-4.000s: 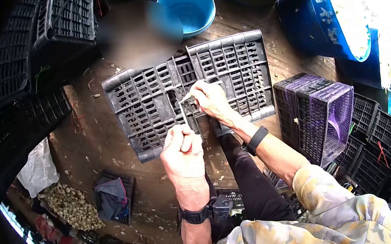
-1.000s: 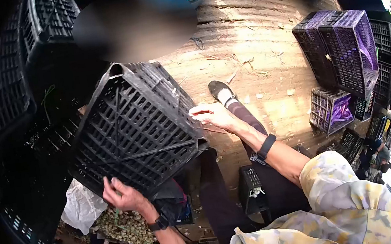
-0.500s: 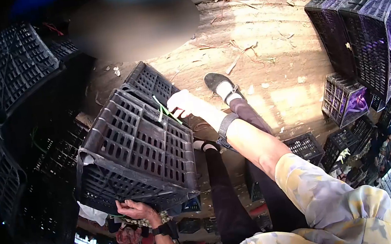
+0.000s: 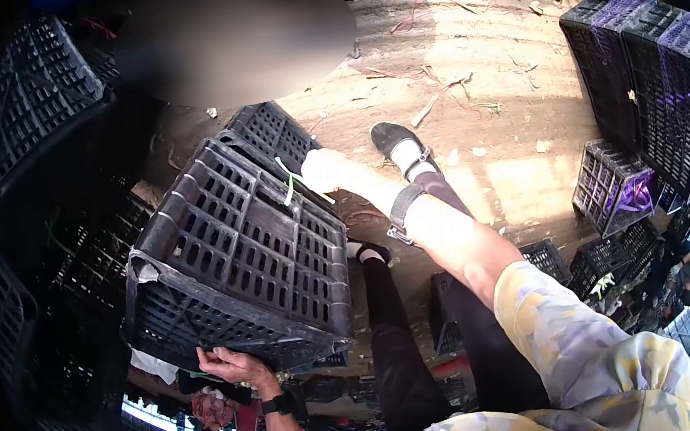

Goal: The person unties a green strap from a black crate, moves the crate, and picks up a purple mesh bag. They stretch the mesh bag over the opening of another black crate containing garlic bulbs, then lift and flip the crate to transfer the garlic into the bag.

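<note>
A black slatted plastic crate point(image 4: 252, 236) lies tilted before me, its broad slatted face turned up. Across its far right edge runs a thin green strap point(image 4: 290, 189). My right hand point(image 4: 329, 171) is closed beside that edge, around the strap's end; glare washes out the fingers. At the crate's near lower side, my left hand point(image 4: 237, 368) has its fingers curled together, with a thin green strand running into them. The underside of the crate is hidden. A second black crate point(image 4: 275, 136) touches its far end.
Stacked black crates point(image 4: 34, 104) rise on the left. Purple-netted crates point(image 4: 649, 75) stand on the right, with a smaller one point(image 4: 611, 187) below. My shoe point(image 4: 394, 141) rests on the littered dirt floor point(image 4: 506, 116). A blurred patch covers the upper left.
My right hand has shifted slightly right and down, its fingers closing tighter. The crate appears slightly turned, and the whole view has shifted a little. My left hand stays at the lower side.
</note>
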A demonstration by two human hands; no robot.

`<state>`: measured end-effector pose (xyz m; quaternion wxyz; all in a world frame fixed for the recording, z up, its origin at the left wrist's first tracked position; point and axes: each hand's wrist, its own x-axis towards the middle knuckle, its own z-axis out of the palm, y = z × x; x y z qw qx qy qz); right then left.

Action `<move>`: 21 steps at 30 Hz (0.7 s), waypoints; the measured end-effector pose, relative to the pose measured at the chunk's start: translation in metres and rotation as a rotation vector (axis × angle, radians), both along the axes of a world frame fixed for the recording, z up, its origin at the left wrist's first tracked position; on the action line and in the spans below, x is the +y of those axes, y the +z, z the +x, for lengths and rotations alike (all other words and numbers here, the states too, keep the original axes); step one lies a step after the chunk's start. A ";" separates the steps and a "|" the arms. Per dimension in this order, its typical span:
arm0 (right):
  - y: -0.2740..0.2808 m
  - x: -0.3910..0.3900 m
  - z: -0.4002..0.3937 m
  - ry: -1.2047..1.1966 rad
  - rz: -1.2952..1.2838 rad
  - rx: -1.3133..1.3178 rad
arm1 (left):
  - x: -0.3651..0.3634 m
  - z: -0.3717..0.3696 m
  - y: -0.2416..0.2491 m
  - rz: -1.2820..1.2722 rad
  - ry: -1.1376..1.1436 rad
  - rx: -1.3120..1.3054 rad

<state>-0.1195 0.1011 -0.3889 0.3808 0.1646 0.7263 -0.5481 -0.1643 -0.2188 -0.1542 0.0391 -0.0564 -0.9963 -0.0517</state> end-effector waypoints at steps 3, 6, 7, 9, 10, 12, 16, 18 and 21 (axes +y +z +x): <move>0.027 0.026 0.000 -0.158 -0.540 -0.048 | 0.007 0.002 0.001 0.010 0.016 -0.007; 0.053 0.043 0.022 -0.517 -0.934 0.167 | 0.014 0.000 0.002 0.017 0.026 -0.008; 0.045 0.041 0.034 -0.637 -0.900 0.243 | 0.014 0.001 0.002 0.010 0.020 -0.006; -0.028 0.027 0.064 -0.766 -0.733 0.182 | 0.012 0.001 0.001 -0.008 0.030 -0.012; -0.019 0.028 0.054 -0.796 -0.672 -0.092 | 0.011 0.001 0.001 0.012 0.037 -0.002; 0.011 0.024 0.029 -0.835 -0.641 -0.378 | 0.012 0.000 0.001 0.024 0.057 0.003; -0.002 0.000 0.007 -0.714 -0.702 -0.242 | 0.002 0.000 0.001 -0.003 0.070 -0.028; -0.012 0.001 -0.002 -0.618 -0.685 -0.250 | 0.004 0.000 0.002 -0.002 0.058 -0.019; -0.030 -0.003 -0.003 -0.475 -0.673 -0.176 | 0.010 -0.001 -0.002 0.018 0.037 0.003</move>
